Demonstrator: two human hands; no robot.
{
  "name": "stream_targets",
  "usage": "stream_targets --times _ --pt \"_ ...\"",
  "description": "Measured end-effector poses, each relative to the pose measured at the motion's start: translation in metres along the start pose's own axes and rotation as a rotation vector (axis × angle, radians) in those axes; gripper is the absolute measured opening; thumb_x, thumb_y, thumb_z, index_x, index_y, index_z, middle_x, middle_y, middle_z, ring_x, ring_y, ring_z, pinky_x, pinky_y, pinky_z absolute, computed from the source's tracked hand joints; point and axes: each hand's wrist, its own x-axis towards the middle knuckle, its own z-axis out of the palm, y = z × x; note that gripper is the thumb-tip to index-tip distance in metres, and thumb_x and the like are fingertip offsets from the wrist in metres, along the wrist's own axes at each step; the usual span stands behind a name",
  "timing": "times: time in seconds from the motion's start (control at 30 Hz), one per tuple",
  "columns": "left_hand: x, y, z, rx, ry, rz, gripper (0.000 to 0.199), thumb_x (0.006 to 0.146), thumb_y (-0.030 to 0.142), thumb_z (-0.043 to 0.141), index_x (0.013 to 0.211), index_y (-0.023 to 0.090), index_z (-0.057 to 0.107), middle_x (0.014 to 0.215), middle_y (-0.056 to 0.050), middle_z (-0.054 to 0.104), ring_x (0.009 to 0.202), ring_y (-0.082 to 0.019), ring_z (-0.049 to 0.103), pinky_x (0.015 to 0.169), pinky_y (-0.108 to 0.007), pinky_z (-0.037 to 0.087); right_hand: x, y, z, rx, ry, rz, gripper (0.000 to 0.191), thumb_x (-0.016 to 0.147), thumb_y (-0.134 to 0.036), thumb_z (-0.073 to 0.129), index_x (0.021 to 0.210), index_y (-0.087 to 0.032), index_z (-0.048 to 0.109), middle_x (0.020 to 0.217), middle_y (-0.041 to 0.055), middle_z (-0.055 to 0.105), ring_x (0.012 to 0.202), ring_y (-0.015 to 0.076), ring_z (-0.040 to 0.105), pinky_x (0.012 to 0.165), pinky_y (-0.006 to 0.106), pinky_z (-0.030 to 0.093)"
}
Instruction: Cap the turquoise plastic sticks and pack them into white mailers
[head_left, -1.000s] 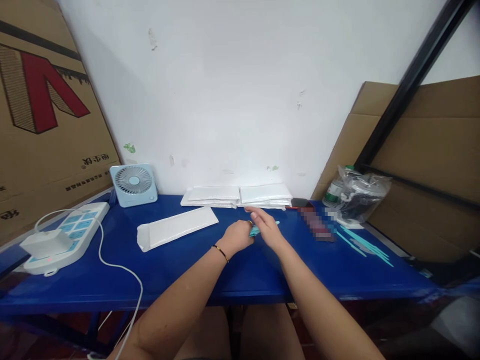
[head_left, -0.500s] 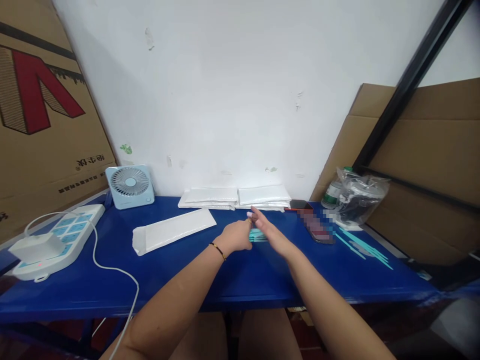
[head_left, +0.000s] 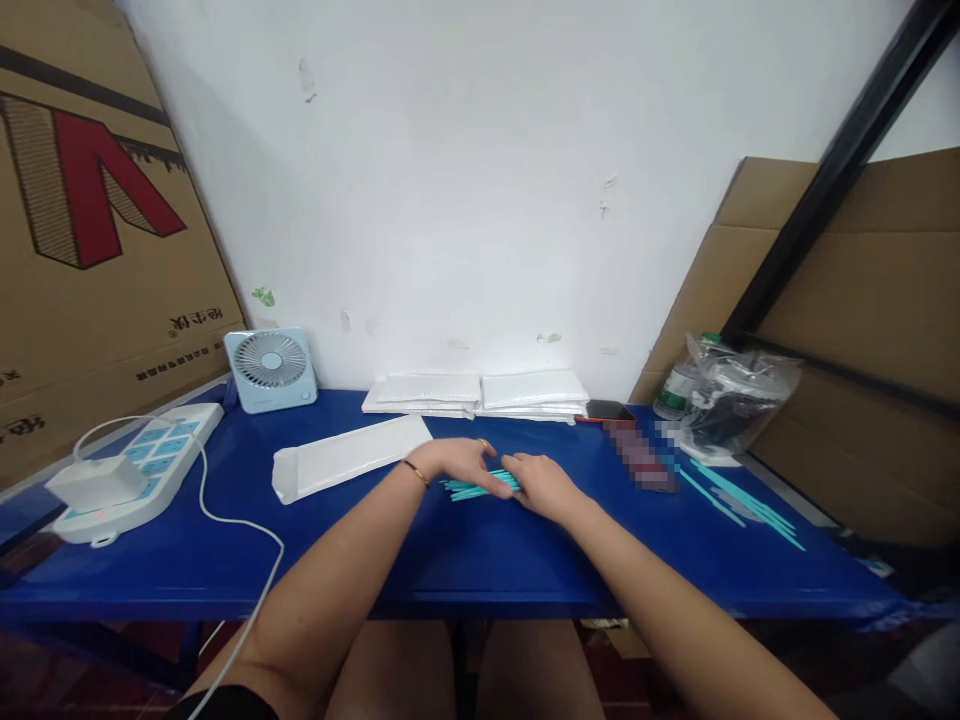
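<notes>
A bundle of thin turquoise sticks [head_left: 471, 490] lies at the middle of the blue table, its left ends fanned out. My left hand [head_left: 469, 463] reaches over the bundle from the left, thumb on the near side, fingers closed round it. At the bundle's right end my right hand [head_left: 540, 485] has its fingers curled against the sticks. A flat white padded envelope [head_left: 356, 455] lies to the left of my left hand. Beyond the hands, stacked white envelopes [head_left: 427, 390] rest against the wall.
A blue fan [head_left: 271, 368] and a white power strip [head_left: 169, 450] with a charger and cable stand left. At right are a phone [head_left: 643, 460], loose turquoise sticks [head_left: 750, 505], a bottle [head_left: 673, 390], and a plastic-bagged item [head_left: 731, 400]. Cardboard flanks both sides.
My left hand has turned and moved over the sticks, closing on them. My right hand has lowered, its straight fingers now curled at their right end. More of the bundle shows. The view has shifted slightly.
</notes>
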Motion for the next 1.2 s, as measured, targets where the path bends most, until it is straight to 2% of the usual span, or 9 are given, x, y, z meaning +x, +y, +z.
stream_targets --times 0.13,0.2,0.27,0.47,0.6,0.73,0.9,1.03,1.2 --pt "-0.032 -0.06 -0.044 0.219 0.468 -0.444 0.063 0.067 0.059 0.057 0.111 0.014 0.058 0.122 -0.018 0.057 0.115 -0.034 0.049 0.089 -0.039 0.041 -0.011 0.026 0.005 0.119 0.063 0.146 0.006 0.079 -0.019 0.052 0.085 -0.02 0.053 0.083 0.0038 0.063 0.075 0.018 0.06 0.06 0.023 0.034" --pt "-0.049 -0.092 -0.058 0.284 0.528 -0.724 0.065 0.06 0.056 0.065 0.109 0.014 0.058 0.127 -0.021 0.052 0.122 -0.042 0.039 0.09 -0.048 0.039 -0.015 0.036 0.008 0.236 0.128 0.184 0.002 0.081 -0.022 0.051 0.081 -0.02 0.051 0.078 0.0021 0.062 0.072 0.0167 0.059 0.059 0.022 0.034" --pt "-0.061 -0.114 -0.066 0.203 0.507 -0.774 0.065 0.055 0.05 0.071 0.107 0.013 0.057 0.129 -0.022 0.05 0.121 -0.042 0.04 0.088 -0.046 0.041 -0.016 0.043 0.012 0.344 0.185 0.207 0.01 0.083 -0.028 0.049 0.076 -0.021 0.049 0.072 0.0003 0.06 0.066 0.0159 0.057 0.057 0.022 0.034" --pt "-0.066 -0.106 -0.053 -0.068 0.364 -0.681 0.037 0.066 0.038 0.069 0.093 0.015 0.059 0.087 -0.01 0.068 0.071 -0.02 0.065 0.059 -0.026 0.051 -0.016 0.051 0.018 0.446 0.272 0.246 0.021 0.081 -0.038 0.05 0.07 -0.021 0.046 0.061 -0.0022 0.053 0.056 0.0152 0.051 0.052 0.023 0.032" --pt "-0.067 -0.074 -0.034 -0.162 0.317 -0.653 0.058 0.078 0.033 0.055 0.128 0.009 0.037 0.074 -0.011 0.068 0.057 -0.018 0.065 0.053 -0.026 0.05 -0.024 0.06 0.007 0.445 0.274 0.254 0.022 0.081 -0.041 0.049 0.071 -0.021 0.05 0.061 -0.0018 0.054 0.057 0.0156 0.05 0.053 0.024 0.033" --pt "-0.075 -0.048 -0.025 0.373 0.421 -0.418 0.083 0.068 0.014 0.057 0.142 0.017 0.021 0.117 -0.02 0.06 0.103 -0.03 0.06 0.079 -0.037 0.048 -0.038 0.069 -0.009 0.451 0.208 0.226 0.023 0.081 -0.042 0.05 0.077 -0.02 0.054 0.068 0.0003 0.06 0.062 0.0172 0.054 0.057 0.026 0.037" --pt "-0.057 -0.02 -0.01 0.673 0.194 0.038 0.1 0.046 0.0 0.066 0.135 0.037 0.037 0.149 -0.004 0.027 0.138 -0.035 0.012 0.106 -0.052 0.02 -0.053 0.071 -0.024 0.505 0.129 0.196 0.027 0.081 -0.045 0.05 0.081 -0.019 0.056 0.074 0.0017 0.062 0.065 0.0183 0.055 0.059 0.027 0.039" --pt "-0.034 -0.002 0.009 0.604 0.026 0.297 0.075 0.05 0.013 0.071 0.119 0.036 0.054 0.133 -0.003 0.051 0.135 -0.031 0.024 0.108 -0.049 0.015 -0.061 0.071 -0.031 0.536 0.094 0.187 0.028 0.081 -0.046 0.05 0.083 -0.019 0.057 0.077 0.0018 0.062 0.067 0.0186 0.055 0.06 0.028 0.039" --pt "-0.016 0.001 0.019 0.633 0.128 0.307 0.071 0.051 0.032 0.072 0.119 0.025 0.053 0.115 -0.009 0.06 0.112 -0.03 0.051 0.104 -0.041 0.024 -0.066 0.074 -0.033 0.556 0.105 0.214 0.027 0.079 -0.046 0.052 0.08 -0.019 0.057 0.071 0.0011 0.059 0.064 0.0181 0.053 0.057 0.027 0.037"
